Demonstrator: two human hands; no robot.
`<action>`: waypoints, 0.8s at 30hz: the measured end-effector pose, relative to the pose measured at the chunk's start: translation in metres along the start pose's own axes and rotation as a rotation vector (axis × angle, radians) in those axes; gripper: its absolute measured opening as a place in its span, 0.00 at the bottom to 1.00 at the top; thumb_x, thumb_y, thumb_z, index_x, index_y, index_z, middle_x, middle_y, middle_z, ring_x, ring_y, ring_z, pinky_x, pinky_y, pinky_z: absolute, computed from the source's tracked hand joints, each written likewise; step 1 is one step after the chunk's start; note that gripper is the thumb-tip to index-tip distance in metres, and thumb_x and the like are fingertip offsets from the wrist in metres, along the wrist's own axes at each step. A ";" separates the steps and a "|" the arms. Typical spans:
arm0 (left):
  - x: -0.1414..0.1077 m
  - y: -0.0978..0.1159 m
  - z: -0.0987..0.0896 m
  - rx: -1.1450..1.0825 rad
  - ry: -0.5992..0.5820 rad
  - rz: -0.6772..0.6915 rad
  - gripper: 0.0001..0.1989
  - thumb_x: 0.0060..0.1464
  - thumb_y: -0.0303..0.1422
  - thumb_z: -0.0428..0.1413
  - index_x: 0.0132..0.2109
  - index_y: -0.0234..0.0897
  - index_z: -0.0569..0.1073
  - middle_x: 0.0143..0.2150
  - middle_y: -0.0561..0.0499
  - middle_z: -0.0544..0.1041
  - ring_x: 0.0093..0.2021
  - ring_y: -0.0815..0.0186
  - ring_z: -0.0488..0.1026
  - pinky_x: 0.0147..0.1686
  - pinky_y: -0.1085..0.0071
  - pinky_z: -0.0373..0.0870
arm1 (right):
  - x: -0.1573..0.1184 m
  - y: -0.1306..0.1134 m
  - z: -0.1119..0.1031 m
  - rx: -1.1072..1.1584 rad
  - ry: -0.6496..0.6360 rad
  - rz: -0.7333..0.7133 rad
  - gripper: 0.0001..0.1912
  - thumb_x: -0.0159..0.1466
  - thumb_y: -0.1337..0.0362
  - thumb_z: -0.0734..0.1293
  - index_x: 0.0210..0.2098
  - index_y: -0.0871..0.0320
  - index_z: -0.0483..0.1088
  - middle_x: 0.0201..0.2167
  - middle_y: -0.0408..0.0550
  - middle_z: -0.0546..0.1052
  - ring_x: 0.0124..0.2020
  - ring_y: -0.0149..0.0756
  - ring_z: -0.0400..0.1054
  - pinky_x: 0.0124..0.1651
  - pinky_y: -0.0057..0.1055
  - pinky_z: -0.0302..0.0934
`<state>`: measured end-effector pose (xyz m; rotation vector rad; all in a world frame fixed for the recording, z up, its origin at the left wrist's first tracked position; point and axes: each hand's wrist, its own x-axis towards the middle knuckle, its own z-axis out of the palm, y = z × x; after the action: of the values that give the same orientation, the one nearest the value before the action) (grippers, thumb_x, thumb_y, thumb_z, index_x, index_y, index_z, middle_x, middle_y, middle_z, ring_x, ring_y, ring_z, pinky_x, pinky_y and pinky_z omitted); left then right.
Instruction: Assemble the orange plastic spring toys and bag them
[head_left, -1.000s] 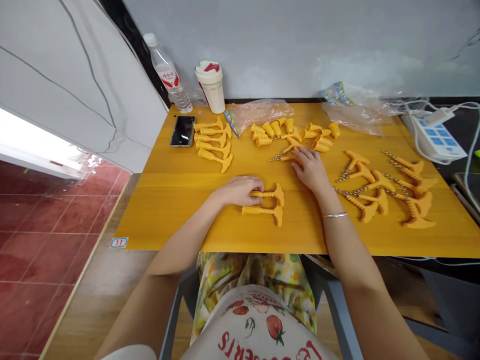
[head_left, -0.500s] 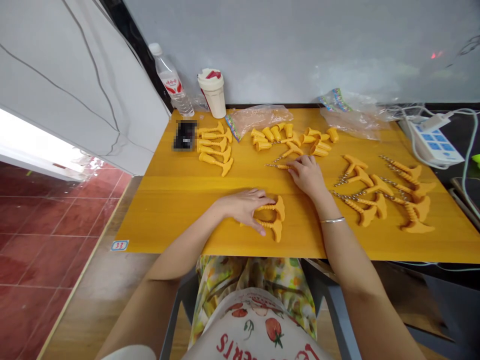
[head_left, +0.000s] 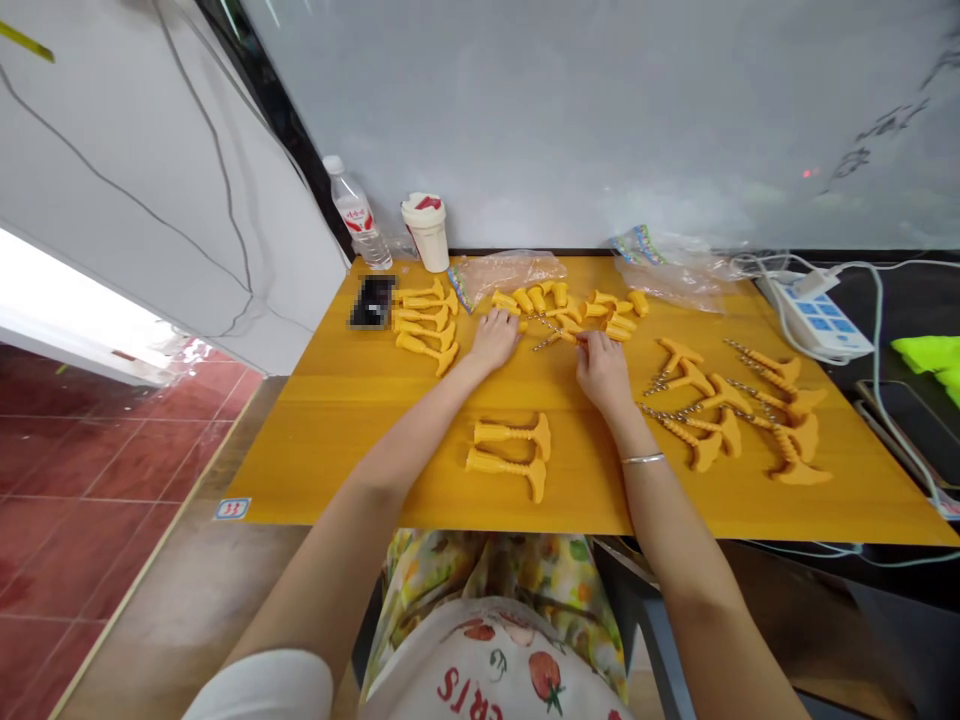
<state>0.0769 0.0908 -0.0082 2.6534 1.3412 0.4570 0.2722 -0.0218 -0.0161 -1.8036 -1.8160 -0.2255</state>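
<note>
Head view.

Left hand [head_left: 495, 342]: one, at far centre-left, fingers bent down over the near-left edge of the yellow caps [head_left: 537, 298]; whether it grips a cap, cannot tell.

Right hand [head_left: 604, 370]: one, right of the left hand; thumb and fingertips pinched narrow on a T-handled screw [head_left: 565, 337], its metal spiral pointing left, its handle hidden by the hand. A second screw [head_left: 568, 323] lies just beyond.

Capped pieces [head_left: 513, 435]: two, near centre, side by side, handles to the right.

Further capped pieces [head_left: 424, 326]: a column at far left, beside a blurred black item [head_left: 373, 302].

Uncapped screws [head_left: 724, 393]: an overlapping pile at right, spirals bare.

Far edge of the table [head_left: 330, 430], left to right: water bottle [head_left: 360, 222], lidded cup [head_left: 427, 235], clear bag [head_left: 514, 270], second clear bag [head_left: 675, 275], white power strip [head_left: 819, 318].
</note>
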 end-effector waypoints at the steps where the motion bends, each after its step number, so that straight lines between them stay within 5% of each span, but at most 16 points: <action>1: -0.007 -0.001 0.001 -0.025 -0.007 0.003 0.13 0.61 0.29 0.52 0.51 0.28 0.70 0.53 0.31 0.71 0.58 0.46 0.66 0.57 0.50 0.63 | 0.000 0.000 -0.002 0.000 0.003 -0.002 0.16 0.69 0.64 0.55 0.48 0.61 0.70 0.44 0.61 0.76 0.42 0.51 0.66 0.49 0.47 0.61; 10: -0.088 -0.030 -0.004 -0.677 0.067 -0.044 0.10 0.55 0.33 0.55 0.44 0.37 0.67 0.41 0.51 0.76 0.43 0.65 0.74 0.48 0.69 0.70 | -0.001 -0.021 -0.005 0.036 -0.024 -0.231 0.17 0.70 0.66 0.54 0.51 0.59 0.71 0.48 0.57 0.74 0.52 0.50 0.60 0.56 0.49 0.60; 19: -0.087 -0.027 -0.006 -0.635 0.082 -0.053 0.08 0.52 0.32 0.56 0.41 0.38 0.68 0.37 0.53 0.76 0.37 0.66 0.74 0.42 0.71 0.69 | -0.008 -0.032 -0.007 -0.090 -0.061 -0.300 0.19 0.69 0.70 0.54 0.52 0.56 0.72 0.49 0.56 0.75 0.56 0.52 0.59 0.55 0.47 0.62; 24: -0.095 -0.021 -0.011 -0.464 0.051 0.061 0.10 0.55 0.29 0.55 0.46 0.38 0.69 0.42 0.48 0.78 0.41 0.60 0.77 0.44 0.66 0.70 | -0.009 -0.043 -0.007 -0.102 -0.095 -0.337 0.19 0.69 0.70 0.55 0.52 0.56 0.72 0.49 0.55 0.75 0.55 0.51 0.59 0.55 0.46 0.61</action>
<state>0.0047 0.0268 -0.0222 2.3133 1.0150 0.7449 0.2327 -0.0364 -0.0033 -1.5871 -2.2081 -0.3705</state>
